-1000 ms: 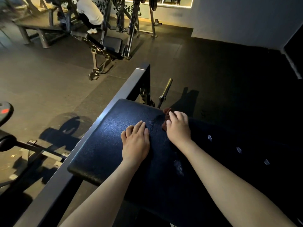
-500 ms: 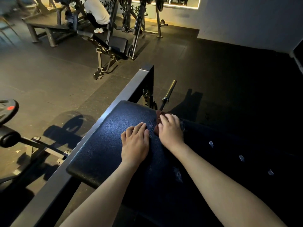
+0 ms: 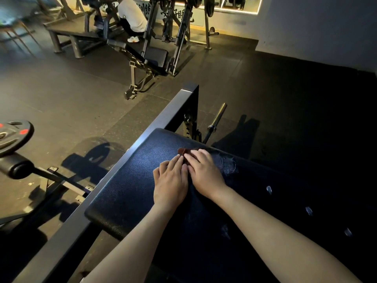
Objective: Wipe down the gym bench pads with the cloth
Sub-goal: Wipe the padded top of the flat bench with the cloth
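A black padded bench pad (image 3: 126, 186) fills the lower middle, lit on its left half and dark on its right. My left hand (image 3: 170, 180) lies flat on the pad with straight fingers. My right hand (image 3: 204, 172) lies right beside it, fingers flat, pressing a small reddish-brown cloth (image 3: 183, 151) onto the pad near its far edge. Only the cloth's far end shows beyond the fingertips; the rest is under my right hand. The two hands touch at the fingers.
A grey steel frame beam (image 3: 122, 160) runs along the pad's left side. A barbell end (image 3: 217, 117) lies on the floor beyond the pad. A weight plate (image 3: 12, 135) sits at the left. Another bench (image 3: 146, 58) and a person (image 3: 130, 17) are far back.
My right hand has slid the cloth leftward across the pad until it meets my left hand. The left hand has stayed flat in place.
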